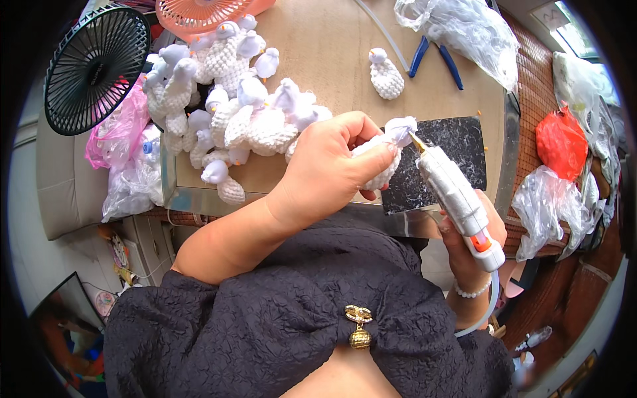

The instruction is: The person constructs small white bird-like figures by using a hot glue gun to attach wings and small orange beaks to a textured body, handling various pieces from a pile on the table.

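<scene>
My left hand (pixel 331 161) pinches a small white bird figure (pixel 378 161) with a knitted body and a smooth, pale head that points up and right. In my right hand (pixel 477 234) is a white-wrapped hot glue gun (pixel 450 191), its metal nozzle at the bird's head. A long glue stick curves out of the gun's rear end. Under the bird and the nozzle lies a black mat (pixel 448 159) marked with whitish strands. A single finished-looking bird (pixel 386 74) with an orange beak lies further back. Many similar birds (pixel 254 114) are heaped on the left of the table.
Blue-handled pliers (pixel 438 62) and a clear plastic bag (pixel 468 35) lie at the back right. A black fan (pixel 97 70) and an orange fan (pixel 204 15) stand at the back left. The table's metal edge (pixel 224 199) runs before me; a red bag (pixel 562 144) is at right.
</scene>
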`<action>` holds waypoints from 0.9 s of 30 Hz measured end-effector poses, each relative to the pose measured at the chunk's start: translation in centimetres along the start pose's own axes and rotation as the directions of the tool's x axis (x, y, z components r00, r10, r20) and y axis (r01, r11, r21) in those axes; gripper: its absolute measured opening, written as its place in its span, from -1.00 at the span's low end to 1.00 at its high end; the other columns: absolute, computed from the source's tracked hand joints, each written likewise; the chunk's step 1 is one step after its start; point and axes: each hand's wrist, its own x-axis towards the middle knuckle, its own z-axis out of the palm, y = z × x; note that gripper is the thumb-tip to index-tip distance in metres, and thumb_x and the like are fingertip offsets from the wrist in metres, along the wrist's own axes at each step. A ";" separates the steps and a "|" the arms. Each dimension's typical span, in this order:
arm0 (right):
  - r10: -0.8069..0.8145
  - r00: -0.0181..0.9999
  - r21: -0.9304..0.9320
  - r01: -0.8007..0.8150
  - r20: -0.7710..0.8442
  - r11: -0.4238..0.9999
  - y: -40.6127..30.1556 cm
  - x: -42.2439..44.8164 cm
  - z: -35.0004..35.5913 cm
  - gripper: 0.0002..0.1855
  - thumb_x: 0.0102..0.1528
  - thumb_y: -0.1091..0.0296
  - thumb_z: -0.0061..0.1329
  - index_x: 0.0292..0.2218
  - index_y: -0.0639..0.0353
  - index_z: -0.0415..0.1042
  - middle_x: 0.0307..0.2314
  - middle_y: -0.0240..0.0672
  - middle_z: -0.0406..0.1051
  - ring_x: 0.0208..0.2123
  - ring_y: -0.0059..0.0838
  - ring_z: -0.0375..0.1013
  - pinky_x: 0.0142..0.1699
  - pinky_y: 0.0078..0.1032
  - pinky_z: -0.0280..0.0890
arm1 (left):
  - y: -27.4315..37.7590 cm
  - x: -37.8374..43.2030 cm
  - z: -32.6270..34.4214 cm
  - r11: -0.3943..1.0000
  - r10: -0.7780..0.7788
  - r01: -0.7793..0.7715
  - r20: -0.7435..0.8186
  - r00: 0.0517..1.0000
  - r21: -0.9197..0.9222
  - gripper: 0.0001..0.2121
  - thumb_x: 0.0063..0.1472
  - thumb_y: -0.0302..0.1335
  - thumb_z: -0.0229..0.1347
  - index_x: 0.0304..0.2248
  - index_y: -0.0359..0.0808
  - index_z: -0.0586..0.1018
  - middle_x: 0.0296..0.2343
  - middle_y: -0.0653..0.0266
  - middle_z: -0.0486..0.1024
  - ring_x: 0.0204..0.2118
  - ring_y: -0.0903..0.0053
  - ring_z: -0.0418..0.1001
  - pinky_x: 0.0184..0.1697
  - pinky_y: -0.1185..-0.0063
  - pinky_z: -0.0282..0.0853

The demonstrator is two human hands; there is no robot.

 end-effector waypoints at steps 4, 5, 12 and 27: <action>-0.042 0.999 -0.086 0.042 -0.004 0.995 0.5 0.0 -0.2 -0.69 -0.02 0.21 0.21 -0.40 0.26 0.42 -0.55 -0.25 0.40 -0.52 -0.29 0.45 -0.45 -0.47 0.31 | -0.2 0.0 0.1 0.988 -0.011 0.016 0.033 0.999 -0.155 -0.83 0.26 -0.46 0.08 -0.28 -0.41 0.43 -0.44 0.20 0.51 -0.49 0.54 0.55 -0.54 0.64 0.46; -0.027 1.000 -0.126 0.028 0.009 0.992 0.9 -0.2 -0.3 -0.70 0.00 0.24 0.18 -0.37 0.29 0.43 -0.52 -0.23 0.40 -0.50 -0.27 0.45 -0.41 -0.46 0.31 | -0.3 0.0 0.0 0.980 0.004 0.003 0.033 0.999 -0.200 -0.83 0.27 -0.45 0.07 -0.27 -0.41 0.41 -0.43 0.19 0.51 -0.49 0.52 0.56 -0.54 0.63 0.46; 0.044 0.999 -0.401 -0.043 -0.008 0.915 6.1 -0.6 -0.8 -0.63 -0.11 0.35 0.23 -0.31 0.30 0.35 -0.36 -0.10 0.42 -0.31 -0.11 0.46 -0.23 -0.33 0.39 | -0.1 -0.7 -1.5 0.980 0.105 -0.112 -0.049 0.993 -0.165 -0.78 0.35 -0.32 -0.07 -0.24 -0.35 0.40 -0.43 0.13 0.52 -0.55 0.64 0.44 -0.56 0.69 0.33; -0.232 0.954 -0.200 0.269 0.190 0.942 3.3 7.0 7.8 -0.74 -0.05 0.52 0.07 -0.24 0.21 0.48 -0.31 -0.22 0.44 -0.24 -0.24 0.44 -0.13 -0.38 0.33 | -1.0 -1.9 -4.4 0.854 0.071 -0.088 -0.053 0.996 -0.513 -0.72 0.32 -0.35 0.00 -0.11 -0.40 0.40 -0.32 0.19 0.45 -0.36 0.55 0.40 -0.31 0.58 0.37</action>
